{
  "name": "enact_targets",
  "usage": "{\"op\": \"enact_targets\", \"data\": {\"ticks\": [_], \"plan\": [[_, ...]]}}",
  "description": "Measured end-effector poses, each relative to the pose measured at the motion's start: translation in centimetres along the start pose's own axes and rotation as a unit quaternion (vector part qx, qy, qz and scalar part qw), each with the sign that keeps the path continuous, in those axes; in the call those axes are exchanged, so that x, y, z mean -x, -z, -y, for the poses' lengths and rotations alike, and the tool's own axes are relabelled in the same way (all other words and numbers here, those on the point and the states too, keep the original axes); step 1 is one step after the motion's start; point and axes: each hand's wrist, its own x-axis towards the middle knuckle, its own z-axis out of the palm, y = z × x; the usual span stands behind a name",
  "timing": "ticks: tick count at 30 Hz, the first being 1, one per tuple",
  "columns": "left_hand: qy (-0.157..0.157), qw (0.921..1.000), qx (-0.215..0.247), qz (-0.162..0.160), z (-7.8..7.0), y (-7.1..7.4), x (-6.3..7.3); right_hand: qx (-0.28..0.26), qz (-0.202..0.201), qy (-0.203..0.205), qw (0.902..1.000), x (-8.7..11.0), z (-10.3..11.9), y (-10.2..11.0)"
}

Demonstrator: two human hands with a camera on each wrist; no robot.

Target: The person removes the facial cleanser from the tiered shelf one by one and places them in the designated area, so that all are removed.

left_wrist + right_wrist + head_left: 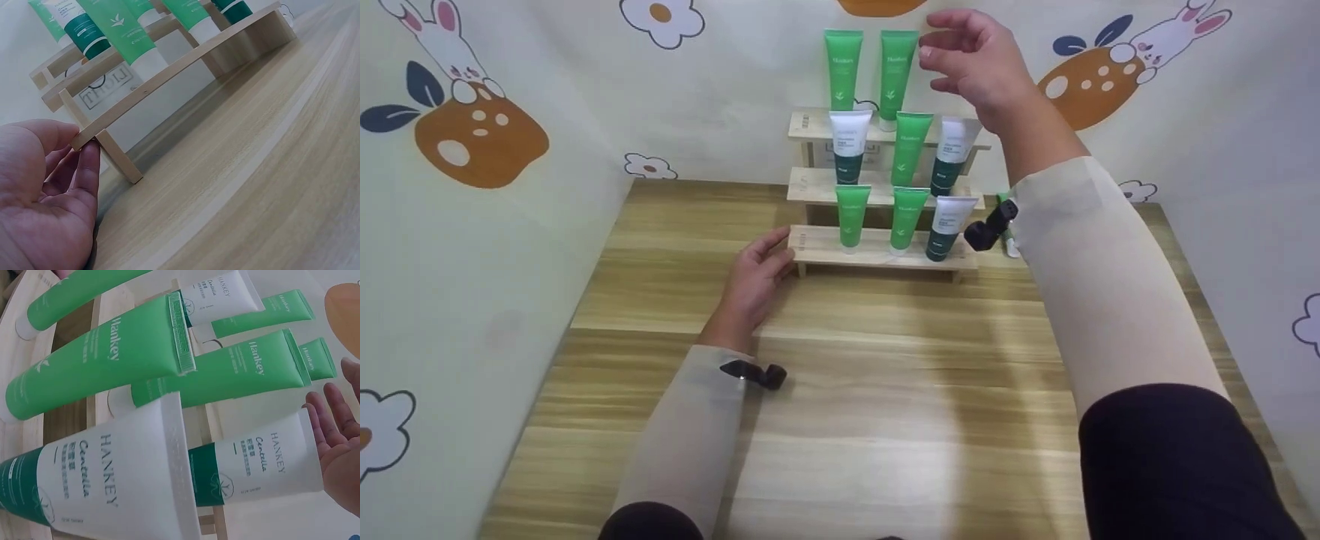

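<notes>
My left hand (751, 289) pinches the left end of the bottom board of a three-tier wooden display rack (816, 246), thumb above and fingers beneath in the left wrist view. My right hand (979, 67) is raised beside the top tier, fingers slightly bent and holding nothing. Nearest to it stands a green squeeze tube (898, 71), with another green tube (844, 67) to its left. On the middle tier, a green tube (911, 146) stands between two white-and-dark-green tubes (850, 139). Two green tubes (851, 214) and a white-and-dark-green tube (950, 225) occupy the bottom tier.
A green-and-white item (1012, 246) lies right of the rack, partly hidden by my right sleeve. The rack stands at the back of a wood-grain table (840, 405). Patterned cloth walls (720, 105) enclose the back and both sides.
</notes>
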Motion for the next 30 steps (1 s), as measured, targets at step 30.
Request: {"op": "enact_targets", "data": {"ticks": [30], "plan": [[-0.003, 0.9996, 0.028, -0.001, 0.1, -0.3, -0.1, 0.054, -0.023, -0.005, 0.9983, -0.9, 0.0, -0.7]]}}
